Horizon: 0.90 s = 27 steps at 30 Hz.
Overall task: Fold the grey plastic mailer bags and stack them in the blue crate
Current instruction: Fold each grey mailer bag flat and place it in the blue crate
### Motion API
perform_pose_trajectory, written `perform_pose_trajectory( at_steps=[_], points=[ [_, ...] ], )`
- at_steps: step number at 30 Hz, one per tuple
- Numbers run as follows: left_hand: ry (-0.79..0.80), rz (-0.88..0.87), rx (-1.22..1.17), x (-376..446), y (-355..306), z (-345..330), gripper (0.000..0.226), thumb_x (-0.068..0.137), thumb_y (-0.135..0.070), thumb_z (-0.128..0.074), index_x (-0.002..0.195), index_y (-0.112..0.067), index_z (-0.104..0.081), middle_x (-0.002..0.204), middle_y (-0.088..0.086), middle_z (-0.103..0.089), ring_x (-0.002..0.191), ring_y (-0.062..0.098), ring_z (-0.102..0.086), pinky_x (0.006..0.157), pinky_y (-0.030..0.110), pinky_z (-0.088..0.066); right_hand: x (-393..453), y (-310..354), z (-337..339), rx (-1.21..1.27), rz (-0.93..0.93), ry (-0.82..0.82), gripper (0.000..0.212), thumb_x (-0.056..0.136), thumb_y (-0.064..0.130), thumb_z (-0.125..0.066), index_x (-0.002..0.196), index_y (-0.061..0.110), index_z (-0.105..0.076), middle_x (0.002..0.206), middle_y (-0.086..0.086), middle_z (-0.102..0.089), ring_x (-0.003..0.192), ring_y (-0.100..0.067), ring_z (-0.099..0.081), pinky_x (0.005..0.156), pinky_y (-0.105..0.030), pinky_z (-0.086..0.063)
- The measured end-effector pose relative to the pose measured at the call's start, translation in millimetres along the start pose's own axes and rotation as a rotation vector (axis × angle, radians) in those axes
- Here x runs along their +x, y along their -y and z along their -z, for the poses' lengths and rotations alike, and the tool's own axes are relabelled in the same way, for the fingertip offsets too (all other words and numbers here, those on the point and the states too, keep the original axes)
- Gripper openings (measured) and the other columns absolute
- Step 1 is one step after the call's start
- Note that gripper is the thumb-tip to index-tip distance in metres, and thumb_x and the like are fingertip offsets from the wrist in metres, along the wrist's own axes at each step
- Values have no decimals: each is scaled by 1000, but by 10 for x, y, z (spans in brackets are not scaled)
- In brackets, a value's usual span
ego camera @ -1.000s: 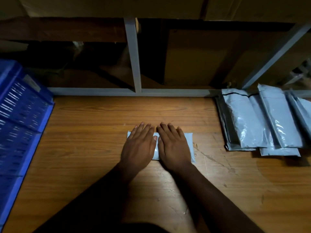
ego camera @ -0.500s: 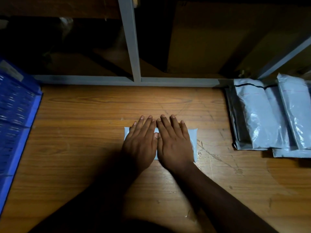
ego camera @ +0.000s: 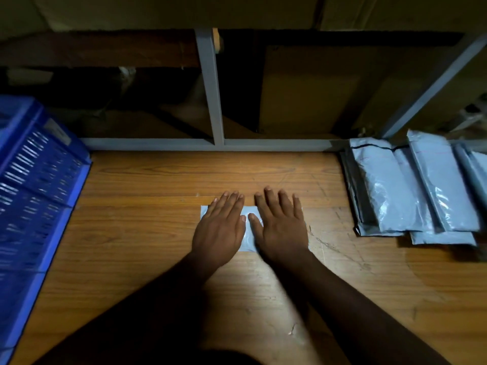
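Pressing flat with straight fingers: left hand [ego camera: 220,227] and right hand [ego camera: 281,227], side by side on the folded grey mailer [ego camera: 249,234] (mid-table [ego camera: 158,233], mostly covered). At 3 o'clock, well apart, unfolded mailers [ego camera: 411,188] overlapping. At 9 o'clock, blue crate [ego camera: 34,180].

The scene is dim overall, with one pool of warm light falling from above on the middle of the wooden table [ego camera: 163,185], while the near edge and the forearms sink into deep shadow. The glossy pile of grey mailer bags [ego camera: 411,191] at the right catches pale glare streaks. Wide-angle distortion bends the grey metal frame [ego camera: 210,96] and the blue crate [ego camera: 34,185] at the edges, where both look softly blurred.
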<state>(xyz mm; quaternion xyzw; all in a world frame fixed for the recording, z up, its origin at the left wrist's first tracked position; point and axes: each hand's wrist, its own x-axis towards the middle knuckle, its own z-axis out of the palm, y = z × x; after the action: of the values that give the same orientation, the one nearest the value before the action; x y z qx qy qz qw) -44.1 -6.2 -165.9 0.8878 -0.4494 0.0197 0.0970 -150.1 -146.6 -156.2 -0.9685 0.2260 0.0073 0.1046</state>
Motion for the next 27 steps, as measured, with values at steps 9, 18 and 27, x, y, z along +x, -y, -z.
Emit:
perform_pose_trajectory(
  at_steps=[9,18,27],
  points=[
    [123,42,10,-53,11,30,87,96,-73,-30,164,-20,-20,171,-3,-16,159,16,-6,129,40,-7,-135,-221,-54,66,-10,-119,62,110,51,-25,164,23,-25,173,-3,-14,160,-28,-10,128,-49,-14],
    [149,28,32,-16,-34,62,88,97,-70,-23,163,-13,-25,170,5,-23,158,23,-16,129,41,-11,-6,-243,-25,30,19,-8,69,106,54,-20,163,16,-27,171,-10,-20,158,-35,-15,126,-54,-17],
    [30,-57,-71,29,-46,140,57,108,-36,-21,149,-10,-52,154,6,-52,148,22,-40,123,38,-20,26,154,46,76,157,-110,54,108,34,-31,153,8,-47,161,-12,-42,151,-32,-35,126,-52,-18]
  ],
)
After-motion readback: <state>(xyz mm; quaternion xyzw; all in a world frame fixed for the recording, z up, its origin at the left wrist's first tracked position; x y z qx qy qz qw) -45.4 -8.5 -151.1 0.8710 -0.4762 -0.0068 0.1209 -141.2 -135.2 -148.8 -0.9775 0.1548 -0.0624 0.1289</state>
